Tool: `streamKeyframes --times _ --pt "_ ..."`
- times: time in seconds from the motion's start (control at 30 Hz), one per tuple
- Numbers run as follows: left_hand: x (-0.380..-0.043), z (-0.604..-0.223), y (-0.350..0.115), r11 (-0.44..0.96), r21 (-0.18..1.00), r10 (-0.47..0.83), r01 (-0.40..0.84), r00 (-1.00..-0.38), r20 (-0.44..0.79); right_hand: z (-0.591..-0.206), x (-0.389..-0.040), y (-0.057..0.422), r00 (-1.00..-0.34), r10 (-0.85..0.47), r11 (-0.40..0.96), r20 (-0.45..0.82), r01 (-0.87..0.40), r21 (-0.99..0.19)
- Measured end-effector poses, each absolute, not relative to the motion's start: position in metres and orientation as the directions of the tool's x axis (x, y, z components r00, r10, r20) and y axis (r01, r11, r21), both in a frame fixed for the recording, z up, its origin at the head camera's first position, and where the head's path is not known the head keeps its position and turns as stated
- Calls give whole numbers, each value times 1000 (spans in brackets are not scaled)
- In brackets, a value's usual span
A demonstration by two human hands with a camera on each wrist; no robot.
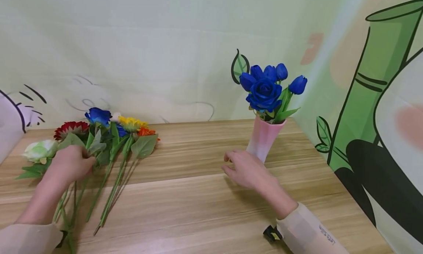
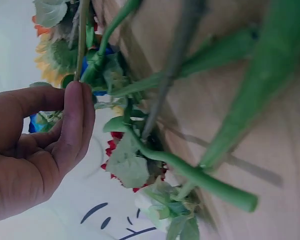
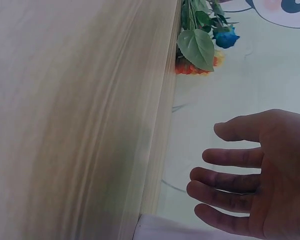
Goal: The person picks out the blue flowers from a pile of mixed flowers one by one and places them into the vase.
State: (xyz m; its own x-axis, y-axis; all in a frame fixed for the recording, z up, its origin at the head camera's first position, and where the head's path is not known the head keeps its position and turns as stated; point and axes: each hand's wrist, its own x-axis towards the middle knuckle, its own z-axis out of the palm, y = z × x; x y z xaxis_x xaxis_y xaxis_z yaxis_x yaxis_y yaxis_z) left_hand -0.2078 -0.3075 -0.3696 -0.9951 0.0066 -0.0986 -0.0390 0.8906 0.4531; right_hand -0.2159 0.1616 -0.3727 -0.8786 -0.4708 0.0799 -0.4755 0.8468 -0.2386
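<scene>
My left hand point(image 1: 71, 162) is over a spread of artificial flowers on the left of the table. In the left wrist view its fingertips pinch a thin flower stem point(image 2: 82, 35); which bloom it belongs to is unclear. Around it lie a white rose point(image 1: 40, 150), a red gerbera point(image 1: 71, 129), a blue rose point(image 1: 98, 116), a yellow sunflower point(image 1: 132, 124) and an orange flower point(image 1: 145, 131). My right hand point(image 1: 246, 167), fingers apart and holding nothing, hovers in front of a pink-and-white vase point(image 1: 267, 134). Blue roses and tulips point(image 1: 264, 94) stand in that vase.
Long green stems point(image 1: 115, 191) point toward the table's front edge. A printed cloth point(image 1: 181, 74) with cartoon drawings hangs right behind the wooden table point(image 1: 185, 210). Another printed panel point(image 1: 380, 99) closes off the right side, near the vase.
</scene>
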Motion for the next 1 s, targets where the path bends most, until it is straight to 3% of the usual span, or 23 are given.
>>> streamKeyframes --times 0.33,0.67,1.0 --pt "-204 -354 -290 874 487 -24 4 -998 51 -372 -214 158 -871 -485 839 78 -488 -240" --pt "-202 -348 -259 849 515 29 121 -983 183 -371 -213 155 -855 -505 816 117 -517 -258" --pt "-198 -342 -224 778 596 96 196 -976 196 -371 -212 153 -810 -552 771 196 -586 -249"
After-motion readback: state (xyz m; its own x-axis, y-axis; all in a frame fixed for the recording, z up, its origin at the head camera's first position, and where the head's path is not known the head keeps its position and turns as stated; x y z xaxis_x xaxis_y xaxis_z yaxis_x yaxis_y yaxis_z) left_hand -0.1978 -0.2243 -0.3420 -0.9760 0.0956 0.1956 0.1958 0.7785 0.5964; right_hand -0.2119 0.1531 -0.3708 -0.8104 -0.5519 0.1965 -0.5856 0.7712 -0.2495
